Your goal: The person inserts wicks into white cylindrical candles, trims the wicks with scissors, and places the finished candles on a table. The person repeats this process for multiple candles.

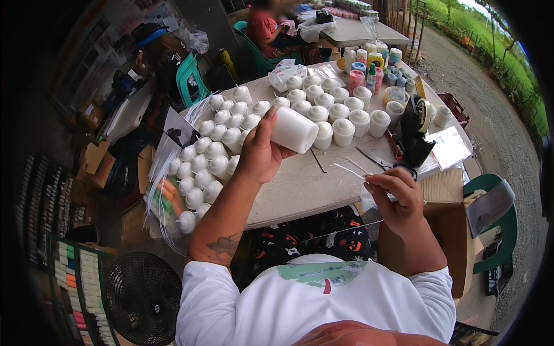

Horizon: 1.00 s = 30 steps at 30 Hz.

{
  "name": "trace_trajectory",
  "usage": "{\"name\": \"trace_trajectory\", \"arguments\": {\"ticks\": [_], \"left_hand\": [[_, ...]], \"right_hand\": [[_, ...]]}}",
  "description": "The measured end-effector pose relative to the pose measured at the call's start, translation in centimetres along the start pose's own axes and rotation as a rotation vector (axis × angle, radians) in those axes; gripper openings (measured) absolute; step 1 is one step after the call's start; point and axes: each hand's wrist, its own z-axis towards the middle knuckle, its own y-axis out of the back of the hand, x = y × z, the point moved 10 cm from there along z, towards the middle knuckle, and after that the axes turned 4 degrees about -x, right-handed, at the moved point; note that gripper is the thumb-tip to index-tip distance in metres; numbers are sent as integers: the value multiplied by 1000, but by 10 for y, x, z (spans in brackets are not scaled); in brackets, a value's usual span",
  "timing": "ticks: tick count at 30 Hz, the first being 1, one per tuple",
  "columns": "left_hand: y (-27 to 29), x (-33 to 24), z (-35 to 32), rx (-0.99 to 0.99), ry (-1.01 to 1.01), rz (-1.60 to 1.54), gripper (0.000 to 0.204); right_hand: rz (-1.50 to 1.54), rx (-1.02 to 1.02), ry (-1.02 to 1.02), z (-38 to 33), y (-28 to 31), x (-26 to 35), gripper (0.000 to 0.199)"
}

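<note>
My left hand [262, 154] is closed around a thick white pillar candle [294, 130], tilted above the table with its flat end toward me. To the right, my right hand [397, 199] pinches a thin white wick [348, 171] between thumb and fingertips; its free end points left, apart from the candle. Just beyond that hand lie black-handled scissors [376, 159] on the tabletop. A thin dark rod [318, 161] rests below the held candle. Rows of white domed candles [344, 131] stand behind and left of my hands, many with wicks showing.
A black tape dispenser [416, 134] and clear plastic bags [450, 147] occupy the table's right side. Coloured candles [358, 78] stand at the far end. Long white wicks [156, 190] hang off the left edge. An open cardboard box [441, 225] is at my right, a fan [141, 297] lower left.
</note>
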Motion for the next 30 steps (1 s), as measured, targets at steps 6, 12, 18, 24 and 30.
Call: {"name": "trace_trajectory", "arguments": {"ticks": [6,12,18,24,30], "left_hand": [[50,67,-85,-106,157,-419,62],[51,68,-100,-85,170,-472,54],[46,64,-103,-91,135,-453,53],[50,61,-104,-146,87,-405,51],[49,58,-102,-140,71,-385,50]], "right_hand": [[-35,108,184,-8,-62,55,20],[-129,143,249,-15,-69,75,20],[-188,141,265,-16,-70,80,19],[-221,160,254,-18,-73,79,21],[-229,156,258,-18,-72,77,20]]}}
